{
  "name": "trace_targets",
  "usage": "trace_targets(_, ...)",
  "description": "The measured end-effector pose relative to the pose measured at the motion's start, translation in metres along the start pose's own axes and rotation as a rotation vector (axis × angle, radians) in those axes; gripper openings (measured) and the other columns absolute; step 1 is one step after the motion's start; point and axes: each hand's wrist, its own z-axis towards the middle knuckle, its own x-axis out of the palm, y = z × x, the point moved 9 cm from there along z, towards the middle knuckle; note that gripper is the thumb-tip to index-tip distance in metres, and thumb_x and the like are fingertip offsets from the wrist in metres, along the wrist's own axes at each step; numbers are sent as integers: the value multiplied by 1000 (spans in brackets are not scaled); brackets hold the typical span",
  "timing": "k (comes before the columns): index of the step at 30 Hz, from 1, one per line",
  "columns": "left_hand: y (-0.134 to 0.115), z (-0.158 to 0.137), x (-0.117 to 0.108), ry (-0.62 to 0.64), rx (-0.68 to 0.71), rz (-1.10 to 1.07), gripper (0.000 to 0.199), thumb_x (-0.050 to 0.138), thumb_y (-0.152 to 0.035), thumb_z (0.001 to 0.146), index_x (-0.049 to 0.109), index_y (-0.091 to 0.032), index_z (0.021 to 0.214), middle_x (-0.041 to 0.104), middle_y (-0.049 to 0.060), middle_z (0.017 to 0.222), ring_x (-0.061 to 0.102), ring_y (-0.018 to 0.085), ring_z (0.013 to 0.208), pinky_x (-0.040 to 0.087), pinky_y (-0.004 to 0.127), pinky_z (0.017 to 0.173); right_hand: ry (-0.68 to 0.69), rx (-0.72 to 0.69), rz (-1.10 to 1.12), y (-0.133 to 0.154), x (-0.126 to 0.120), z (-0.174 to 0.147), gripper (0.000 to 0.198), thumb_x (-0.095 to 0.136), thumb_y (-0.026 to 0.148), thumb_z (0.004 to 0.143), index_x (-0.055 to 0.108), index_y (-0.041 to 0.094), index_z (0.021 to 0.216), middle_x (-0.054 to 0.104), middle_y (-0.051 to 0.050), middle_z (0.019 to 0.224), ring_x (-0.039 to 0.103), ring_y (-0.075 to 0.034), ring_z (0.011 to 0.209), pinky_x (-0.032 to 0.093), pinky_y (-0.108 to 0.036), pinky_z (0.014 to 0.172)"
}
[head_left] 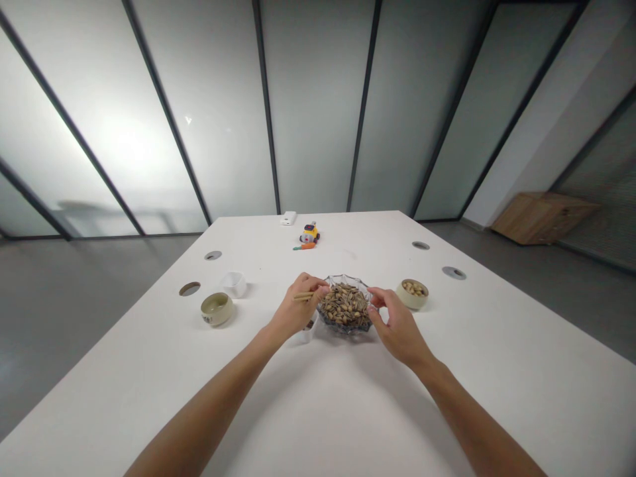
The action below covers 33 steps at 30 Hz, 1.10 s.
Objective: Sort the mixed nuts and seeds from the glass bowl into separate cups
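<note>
A clear glass bowl [342, 329] with a scalloped rim stands before me, filled with sunflower seeds and rounder nuts [346, 305]. My left hand [298, 306] is closed at its left rim, with tan wooden sticks [303, 297], like chopsticks, held in the fingers. At the right rim, my right hand [397, 326] has its thumb and fingertips around the glass edge. Partly hidden under my left hand is a small translucent cup [307, 335] with something dark in it. Just right of my right hand sits a pale ceramic bowl [411, 303] of pistachio-like nuts [414, 287].
Left on the white table [338, 411] are a ceramic bowl [217, 311] with nothing visible inside and a translucent white cup [234, 285]. Farther back lie a yellow toy car [309, 232], a toy carrot [305, 246] and a white box [288, 218]. Round holes pierce the tabletop on both sides.
</note>
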Motion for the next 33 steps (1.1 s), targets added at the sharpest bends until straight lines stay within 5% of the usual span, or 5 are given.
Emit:
trace_targets(10,8,-1,-5,-23,-73,-120,12,67,-34,97,72,-24,92,72,1,93,66,19,83,52,29,75,7,8,1,-1,1,-1,34,55,32,99,64,22,130,73,-10,111,69,-26,98,57,-44,91)
trace_targets(19,4,-2,-4,-32,-18,-111,15,70,-32,96,78,-24,85,75,3,92,70,20,87,56,30,83,15,17,4,-1,1,0,35,56,33,98,64,22,130,73,-10,108,69,-27,97,57,-45,91)
trace_targets(33,1,-5,13,167,127,-50,33,61,-39,105,76,-20,82,71,5,89,66,18,77,51,27,71,13,15,-1,-2,1,0,34,56,35,98,64,22,129,73,-9,107,69,-26,97,57,-44,91)
